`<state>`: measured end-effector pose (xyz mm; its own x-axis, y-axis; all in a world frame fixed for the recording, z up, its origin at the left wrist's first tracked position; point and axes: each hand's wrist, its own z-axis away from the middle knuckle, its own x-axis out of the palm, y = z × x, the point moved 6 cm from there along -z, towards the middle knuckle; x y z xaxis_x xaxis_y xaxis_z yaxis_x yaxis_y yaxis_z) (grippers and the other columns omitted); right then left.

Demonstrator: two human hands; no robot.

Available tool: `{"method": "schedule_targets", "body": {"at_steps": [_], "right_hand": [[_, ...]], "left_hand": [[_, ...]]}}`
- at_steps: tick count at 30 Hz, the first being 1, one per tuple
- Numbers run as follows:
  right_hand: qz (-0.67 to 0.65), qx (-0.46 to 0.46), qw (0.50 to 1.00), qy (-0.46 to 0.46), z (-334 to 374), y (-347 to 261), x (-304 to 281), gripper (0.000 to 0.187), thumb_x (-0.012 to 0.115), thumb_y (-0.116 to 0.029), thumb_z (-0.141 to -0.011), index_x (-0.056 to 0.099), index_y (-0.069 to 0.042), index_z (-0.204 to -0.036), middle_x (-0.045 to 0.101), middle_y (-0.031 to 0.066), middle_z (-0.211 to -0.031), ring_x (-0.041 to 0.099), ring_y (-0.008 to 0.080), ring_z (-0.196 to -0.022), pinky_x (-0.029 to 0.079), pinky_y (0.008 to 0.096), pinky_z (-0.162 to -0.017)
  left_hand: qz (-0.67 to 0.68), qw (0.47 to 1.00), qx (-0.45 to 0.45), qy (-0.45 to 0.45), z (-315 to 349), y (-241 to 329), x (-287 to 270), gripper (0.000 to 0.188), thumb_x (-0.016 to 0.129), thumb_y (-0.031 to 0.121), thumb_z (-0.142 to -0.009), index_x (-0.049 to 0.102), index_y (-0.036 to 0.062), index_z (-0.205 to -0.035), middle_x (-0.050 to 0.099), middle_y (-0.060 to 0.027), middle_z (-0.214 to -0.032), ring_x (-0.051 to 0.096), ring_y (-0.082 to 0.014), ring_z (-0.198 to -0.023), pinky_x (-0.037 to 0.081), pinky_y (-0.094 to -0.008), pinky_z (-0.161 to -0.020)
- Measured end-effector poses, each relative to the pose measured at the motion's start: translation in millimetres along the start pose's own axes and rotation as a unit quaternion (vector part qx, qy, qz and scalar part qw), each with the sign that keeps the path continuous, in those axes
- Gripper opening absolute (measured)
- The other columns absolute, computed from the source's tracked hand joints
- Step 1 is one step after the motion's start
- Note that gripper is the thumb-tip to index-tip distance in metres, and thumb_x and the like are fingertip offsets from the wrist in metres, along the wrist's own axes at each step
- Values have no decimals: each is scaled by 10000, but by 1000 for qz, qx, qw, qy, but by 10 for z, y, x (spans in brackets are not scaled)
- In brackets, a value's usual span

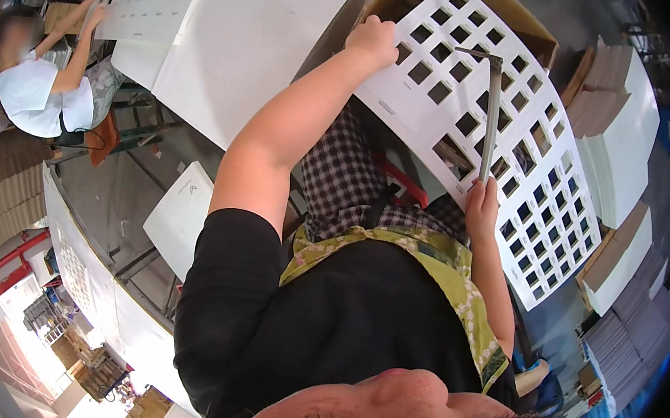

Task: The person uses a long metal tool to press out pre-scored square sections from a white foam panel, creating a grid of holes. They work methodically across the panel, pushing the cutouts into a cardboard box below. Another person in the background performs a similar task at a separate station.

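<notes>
A large white card sheet [442, 122] with rows of square cut-out holes slants across my front and over the edge of a brown cardboard box. My left hand [375, 42] is closed on the sheet's upper left edge. Lower down, my right hand [481, 214] grips a slim hammer-like tool [492, 115] by the end of its long grey handle. Its thin, pointed head lies over the holes in the sheet's upper part; whether it touches the card I cannot tell.
The cardboard box [526, 25] stands beyond the sheet. Stacks of white and brown board [619, 149] rise at the right. A broad white board surface [260, 30] lies to the left, where another person [41, 88] handles a similar sheet. A white panel [179, 217] is near my left elbow.
</notes>
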<state>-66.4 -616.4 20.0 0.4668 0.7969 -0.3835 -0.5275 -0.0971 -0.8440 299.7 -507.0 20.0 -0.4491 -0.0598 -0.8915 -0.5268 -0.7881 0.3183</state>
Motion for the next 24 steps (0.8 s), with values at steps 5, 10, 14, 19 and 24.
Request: {"method": "schedule_targets", "body": {"at_steps": [5,10,14,19,24], "right_hand": [[-3,-42,999,27,-14,31,25,186,380,-205,-998,473,-51,-954,402,-36,-600,355,47,-482,299,211,-427],[1,-34,999,21,-25,68,23,183,378,-208,-1001,468,-52,-965,398,-35,-602,350,46,-482,293,211,-425],[-26,-19,999,16,-26,44,27,197,381,-220,-1001,474,-53,-957,403,-34,-608,352,49,-485,298,212,-430],[-19,-22,999,17,-17,7,17,212,383,-233,-1001,483,-53,-950,408,-34,-614,361,51,-497,308,213,-441],[-29,-21,999,13,-30,110,15,213,389,-245,-1002,481,-58,-959,413,-36,-626,365,47,-508,310,211,-446]], "left_hand": [[18,1000,14,0,-15,34,-49,409,646,291,-756,577,81,-1100,535,-171,-1144,564,-332,-1057,469,-431,-885],[-2,999,29,24,42,88,-163,427,644,287,-752,574,83,-1120,529,-172,-1145,561,-336,-1058,471,-424,-887],[-13,999,31,12,46,90,-199,434,644,274,-752,571,74,-1130,554,-176,-1123,573,-338,-1041,472,-417,-887],[33,999,29,-13,32,71,-160,442,639,251,-757,550,81,-1155,628,-165,-1070,605,-318,-1008,475,-420,-867],[47,998,26,-29,2,64,-123,469,630,237,-756,527,81,-1186,639,-161,-1076,606,-314,-1013,473,-422,-867]]}}
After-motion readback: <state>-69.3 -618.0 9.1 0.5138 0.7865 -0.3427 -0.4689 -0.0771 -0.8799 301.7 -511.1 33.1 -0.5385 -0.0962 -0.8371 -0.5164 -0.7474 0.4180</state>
